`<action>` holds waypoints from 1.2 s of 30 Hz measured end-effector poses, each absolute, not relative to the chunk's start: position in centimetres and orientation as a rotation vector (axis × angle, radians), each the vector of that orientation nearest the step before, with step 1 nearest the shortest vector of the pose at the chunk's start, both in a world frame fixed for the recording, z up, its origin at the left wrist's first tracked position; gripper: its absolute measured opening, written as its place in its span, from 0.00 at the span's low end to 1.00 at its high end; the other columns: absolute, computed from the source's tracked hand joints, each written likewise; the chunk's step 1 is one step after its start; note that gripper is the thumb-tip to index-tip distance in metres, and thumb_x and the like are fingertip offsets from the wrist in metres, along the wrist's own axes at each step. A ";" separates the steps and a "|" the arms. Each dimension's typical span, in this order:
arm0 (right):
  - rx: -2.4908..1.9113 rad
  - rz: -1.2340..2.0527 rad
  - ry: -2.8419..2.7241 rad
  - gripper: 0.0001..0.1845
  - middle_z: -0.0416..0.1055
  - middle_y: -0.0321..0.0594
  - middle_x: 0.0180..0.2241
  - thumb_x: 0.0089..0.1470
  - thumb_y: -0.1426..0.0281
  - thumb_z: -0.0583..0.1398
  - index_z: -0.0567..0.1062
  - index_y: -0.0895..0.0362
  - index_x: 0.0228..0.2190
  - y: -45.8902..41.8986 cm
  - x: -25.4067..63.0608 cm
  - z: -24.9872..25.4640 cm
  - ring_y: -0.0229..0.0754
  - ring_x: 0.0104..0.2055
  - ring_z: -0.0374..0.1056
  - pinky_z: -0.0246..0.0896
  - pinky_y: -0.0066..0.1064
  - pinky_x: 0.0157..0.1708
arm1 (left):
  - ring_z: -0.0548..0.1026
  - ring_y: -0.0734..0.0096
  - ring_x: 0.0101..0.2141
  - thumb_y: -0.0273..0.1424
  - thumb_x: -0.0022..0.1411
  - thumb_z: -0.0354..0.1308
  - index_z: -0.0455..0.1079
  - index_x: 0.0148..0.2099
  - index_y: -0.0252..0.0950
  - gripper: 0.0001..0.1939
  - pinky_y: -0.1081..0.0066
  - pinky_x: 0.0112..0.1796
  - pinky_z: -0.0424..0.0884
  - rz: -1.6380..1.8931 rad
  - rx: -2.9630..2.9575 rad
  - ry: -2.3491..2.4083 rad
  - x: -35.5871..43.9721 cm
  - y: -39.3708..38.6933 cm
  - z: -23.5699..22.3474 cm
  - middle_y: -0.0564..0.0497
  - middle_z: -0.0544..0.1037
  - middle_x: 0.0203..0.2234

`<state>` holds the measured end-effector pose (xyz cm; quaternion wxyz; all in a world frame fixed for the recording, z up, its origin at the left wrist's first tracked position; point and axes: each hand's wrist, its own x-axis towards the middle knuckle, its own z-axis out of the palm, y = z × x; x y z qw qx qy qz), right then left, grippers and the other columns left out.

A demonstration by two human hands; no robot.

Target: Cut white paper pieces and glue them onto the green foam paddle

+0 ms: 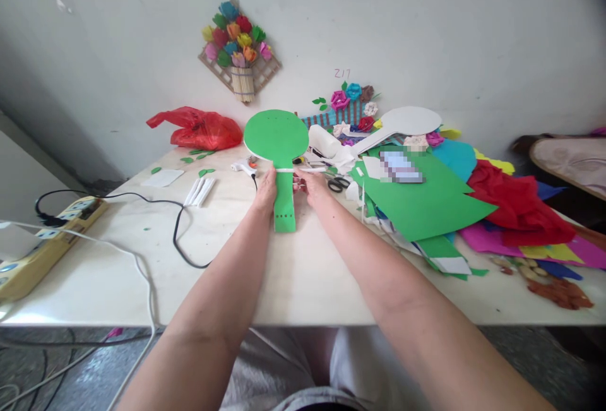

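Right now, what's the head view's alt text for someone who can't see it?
The left hand and right hand hold a thin white strip across the neck of a green paddle-shaped cutout. Scissors and green sheets lie to the right; a red plastic bag, to the left.

Bare forearms stretched forward, converging; left hand, right hand slightly apart, right fingers bent.

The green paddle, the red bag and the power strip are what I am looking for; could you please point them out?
Green paddle point(276, 138): head view, middle of its round part.
Red bag point(207, 131): head view, its crumpled body.
Power strip point(59, 242): head view, its yellow side.
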<state>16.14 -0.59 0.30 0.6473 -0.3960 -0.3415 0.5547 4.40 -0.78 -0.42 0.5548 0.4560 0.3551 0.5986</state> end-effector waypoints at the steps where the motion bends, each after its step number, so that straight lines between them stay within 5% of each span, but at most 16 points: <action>1: -0.893 1.269 -0.779 0.06 0.66 0.32 0.14 0.42 0.72 0.64 0.71 0.61 0.21 -0.6 16.1 0.3 0.30 0.13 0.58 0.49 0.21 0.11 | 0.77 0.62 0.33 0.44 0.61 0.48 0.66 0.50 0.34 0.23 0.66 0.34 0.75 1.410 1.076 0.830 4.5 -0.9 -0.3 0.44 0.78 0.30; 25: -0.882 1.248 -0.679 0.06 0.67 0.31 0.14 0.41 0.76 0.63 0.70 0.60 0.20 -0.9 15.7 0.5 0.30 0.14 0.58 0.52 0.21 0.12 | 0.77 0.63 0.33 0.41 0.60 0.51 0.68 0.46 0.35 0.18 0.65 0.33 0.74 1.388 1.084 0.774 5.6 -1.3 0.2 0.46 0.78 0.29; 36: -0.865 1.288 -0.642 0.06 0.67 0.33 0.15 0.41 0.77 0.63 0.70 0.61 0.20 -1.6 15.7 1.2 0.32 0.15 0.60 0.54 0.22 0.11 | 0.77 0.65 0.25 0.34 0.51 0.60 0.67 0.44 0.33 0.18 0.65 0.31 0.74 1.371 1.116 0.709 5.4 -2.1 0.4 0.49 0.77 0.24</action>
